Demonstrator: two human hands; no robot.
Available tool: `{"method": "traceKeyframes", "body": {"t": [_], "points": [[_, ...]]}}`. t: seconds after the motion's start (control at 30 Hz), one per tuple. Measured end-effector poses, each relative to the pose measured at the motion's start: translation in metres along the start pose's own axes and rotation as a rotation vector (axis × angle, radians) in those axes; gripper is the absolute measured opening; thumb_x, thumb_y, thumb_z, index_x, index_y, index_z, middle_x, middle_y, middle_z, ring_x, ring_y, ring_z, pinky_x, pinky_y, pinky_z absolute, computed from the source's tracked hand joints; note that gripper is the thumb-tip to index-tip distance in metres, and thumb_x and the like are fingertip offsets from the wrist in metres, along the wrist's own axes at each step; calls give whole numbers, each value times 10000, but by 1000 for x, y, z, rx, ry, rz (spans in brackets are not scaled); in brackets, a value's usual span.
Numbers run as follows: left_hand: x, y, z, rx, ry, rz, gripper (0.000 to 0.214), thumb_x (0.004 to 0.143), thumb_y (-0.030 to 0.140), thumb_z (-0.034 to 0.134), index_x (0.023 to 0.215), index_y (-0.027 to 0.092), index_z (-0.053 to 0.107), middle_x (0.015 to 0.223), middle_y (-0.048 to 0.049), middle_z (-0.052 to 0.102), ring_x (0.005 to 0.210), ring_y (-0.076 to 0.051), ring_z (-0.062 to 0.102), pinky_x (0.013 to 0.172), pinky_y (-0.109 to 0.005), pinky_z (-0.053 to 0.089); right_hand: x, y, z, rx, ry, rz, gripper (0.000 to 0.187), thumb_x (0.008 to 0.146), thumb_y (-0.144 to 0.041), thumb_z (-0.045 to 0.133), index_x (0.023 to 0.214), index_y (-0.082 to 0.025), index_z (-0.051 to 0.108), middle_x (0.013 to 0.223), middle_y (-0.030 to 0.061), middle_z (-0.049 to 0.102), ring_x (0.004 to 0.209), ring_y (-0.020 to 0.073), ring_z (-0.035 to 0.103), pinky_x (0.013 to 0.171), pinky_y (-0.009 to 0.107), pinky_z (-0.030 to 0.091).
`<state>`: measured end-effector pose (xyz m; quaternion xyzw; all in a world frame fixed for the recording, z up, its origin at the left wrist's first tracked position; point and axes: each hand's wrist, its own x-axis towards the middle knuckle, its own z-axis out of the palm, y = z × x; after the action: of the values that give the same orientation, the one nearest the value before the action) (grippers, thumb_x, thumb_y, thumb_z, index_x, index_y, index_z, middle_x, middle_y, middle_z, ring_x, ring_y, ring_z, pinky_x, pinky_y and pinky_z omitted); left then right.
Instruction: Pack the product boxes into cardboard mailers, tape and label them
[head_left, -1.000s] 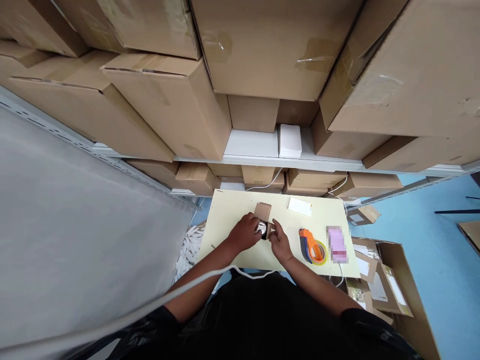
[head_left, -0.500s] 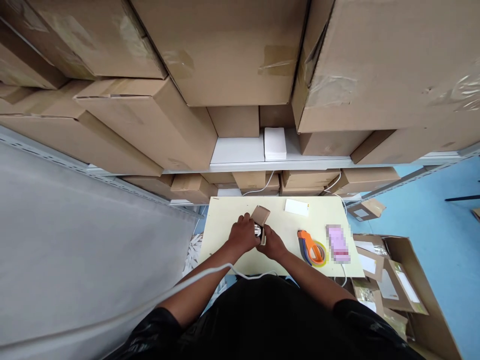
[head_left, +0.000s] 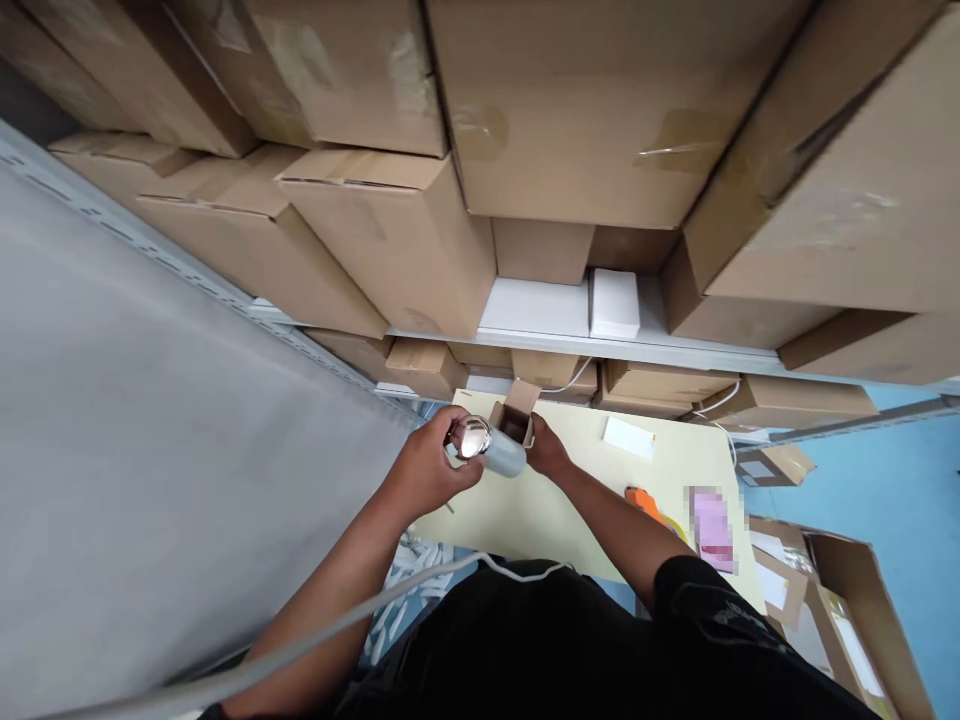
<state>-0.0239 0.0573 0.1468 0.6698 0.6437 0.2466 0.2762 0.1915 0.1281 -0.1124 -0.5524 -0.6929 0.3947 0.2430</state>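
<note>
My left hand (head_left: 429, 468) is closed round the shiny end of a silver cylindrical object (head_left: 491, 448), held up above the pale yellow table (head_left: 540, 510). My right hand (head_left: 547, 452) grips a small open cardboard box (head_left: 516, 416) with its flap up. The far end of the cylinder sits at the box's opening. Both hands are raised off the table surface.
An orange tape dispenser (head_left: 646, 500), a pink blurred item (head_left: 711, 528) and a white card (head_left: 628, 437) lie on the table. Shelves stacked with large cardboard boxes (head_left: 390, 230) rise ahead. A grey panel (head_left: 150, 420) is at left. Open cartons (head_left: 840, 610) sit on the blue floor at right.
Both hands have lifted the small box and the silver object off the table and up to the left. The silver cylinder now shows more fully outside the box. The camera has tilted.
</note>
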Motion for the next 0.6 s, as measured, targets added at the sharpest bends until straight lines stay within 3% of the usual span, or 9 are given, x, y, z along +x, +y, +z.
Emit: {"method": "traceKeyframes", "body": {"t": [0.13, 0.27, 0.33, 0.43, 0.53, 0.6], "points": [[-18, -34, 8, -44, -22, -51, 452, 733, 293, 716, 1160, 240, 580, 914, 28, 650, 812, -171, 627, 779, -282, 503, 37, -16, 4, 126, -69, 30, 920, 691, -316, 833, 1504, -225, 410, 1389, 133, 612, 1211, 293, 635, 1052, 463, 507], [-28, -61, 27, -132, -65, -69, 572, 715, 272, 744, 1261, 230, 576, 1091, -27, 703, 963, -221, 666, 881, -325, 519, 38, -22, 0, 146, -74, 37, 1116, 622, -346, 888, 1582, -255, 326, 1480, 151, 531, 1289, 326, 580, 1100, 497, 472], [-30, -70, 36, -194, -87, -65, 594, 712, 266, 751, 1280, 230, 582, 1157, -50, 709, 1029, -245, 668, 933, -351, 517, 17, -20, -7, 147, -5, 60, 1097, 658, -377, 867, 1597, -281, 307, 1514, 151, 491, 1273, 325, 583, 1092, 524, 474], [-30, -81, 49, -303, -115, -64, 608, 714, 263, 753, 1298, 232, 585, 1191, -61, 712, 1055, -257, 671, 964, -371, 517, -35, -18, -21, 155, 132, 55, 835, 824, -411, 733, 1565, -266, 375, 1492, 160, 496, 1212, 312, 607, 1058, 548, 487], [-29, -87, 62, -429, -135, -89, 595, 723, 264, 753, 1295, 221, 594, 1157, -58, 714, 1013, -245, 673, 935, -363, 526, -91, -24, -32, 195, 119, 44, 659, 881, -403, 697, 1488, -260, 487, 1455, 147, 540, 1236, 313, 594, 1071, 540, 466], [-25, -86, 70, -540, -153, -110, 563, 731, 268, 755, 1271, 209, 611, 1145, -60, 709, 998, -241, 671, 908, -356, 530, -116, -33, -37, 321, 6, 65, 563, 897, -407, 692, 1428, -279, 555, 1425, 113, 584, 1264, 306, 581, 1076, 508, 454]]}}
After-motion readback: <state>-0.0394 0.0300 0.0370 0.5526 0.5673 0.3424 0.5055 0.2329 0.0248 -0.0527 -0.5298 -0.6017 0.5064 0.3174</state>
